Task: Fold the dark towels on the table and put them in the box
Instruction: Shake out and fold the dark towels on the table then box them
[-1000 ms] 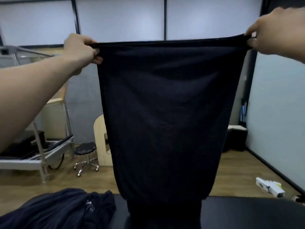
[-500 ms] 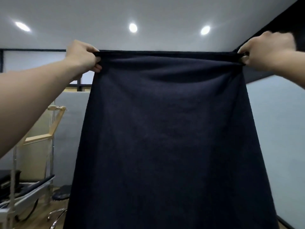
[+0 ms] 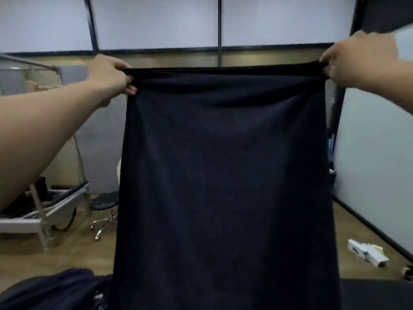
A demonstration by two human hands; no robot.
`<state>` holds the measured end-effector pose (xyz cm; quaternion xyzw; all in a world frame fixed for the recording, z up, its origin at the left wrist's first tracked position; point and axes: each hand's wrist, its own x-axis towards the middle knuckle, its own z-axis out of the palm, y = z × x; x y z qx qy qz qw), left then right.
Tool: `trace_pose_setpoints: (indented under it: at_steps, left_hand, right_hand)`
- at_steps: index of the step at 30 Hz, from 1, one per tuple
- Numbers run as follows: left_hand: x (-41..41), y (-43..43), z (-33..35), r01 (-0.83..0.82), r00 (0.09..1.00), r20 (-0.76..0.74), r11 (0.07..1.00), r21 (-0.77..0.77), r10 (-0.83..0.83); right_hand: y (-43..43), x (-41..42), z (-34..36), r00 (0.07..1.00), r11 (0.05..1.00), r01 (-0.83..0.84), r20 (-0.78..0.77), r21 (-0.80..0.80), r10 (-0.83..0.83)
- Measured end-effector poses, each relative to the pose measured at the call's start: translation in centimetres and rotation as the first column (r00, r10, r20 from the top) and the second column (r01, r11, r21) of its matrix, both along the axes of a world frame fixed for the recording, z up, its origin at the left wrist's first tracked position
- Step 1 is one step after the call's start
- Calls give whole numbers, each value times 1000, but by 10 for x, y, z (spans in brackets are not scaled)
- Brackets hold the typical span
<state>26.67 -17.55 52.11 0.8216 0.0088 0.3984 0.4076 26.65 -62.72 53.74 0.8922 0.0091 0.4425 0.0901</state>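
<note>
A dark towel (image 3: 225, 175) hangs stretched out in front of me and fills the middle of the view. My left hand (image 3: 111, 73) grips its top left corner. My right hand (image 3: 357, 61) grips its top right corner. The top edge runs taut and level between the two hands. The towel's lower part drops past the bottom of the frame. A heap of more dark towels (image 3: 51, 289) lies on the black table (image 3: 375, 294) at the lower left. The box is not in view.
Beyond the table lie a wooden floor, a black stool on chrome legs (image 3: 104, 209) and a metal-framed bench (image 3: 42, 211) at the left. A white device (image 3: 366, 252) lies on the floor at the right. Grey partition walls stand behind.
The view tilted up to the ceiling and has come back down, so the floor and table show again. Both hands kept their grip on the towel's top corners, and the towel hangs wider than one second ago.
</note>
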Motion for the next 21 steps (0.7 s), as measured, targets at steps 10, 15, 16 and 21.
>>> trace_pose_setpoints:
  at_steps: [10,15,16,21]
  left_hand:
    - [80,11,-145,-16,963,-270,1000,13,19]
    - [78,16,-212,-1,919,-393,998,-57,-22]
    - [74,15,-224,2,914,-404,998,-62,-27]
    - [49,16,-252,28,894,-441,993,-116,-77]
  right_hand:
    - [-17,149,-134,953,997,-12,-304,-72,-11]
    - [18,91,-184,923,994,34,-379,-104,-71]
    - [20,87,-191,912,994,25,-405,-102,-64]
    - [17,67,-215,872,993,24,-484,-112,-76]
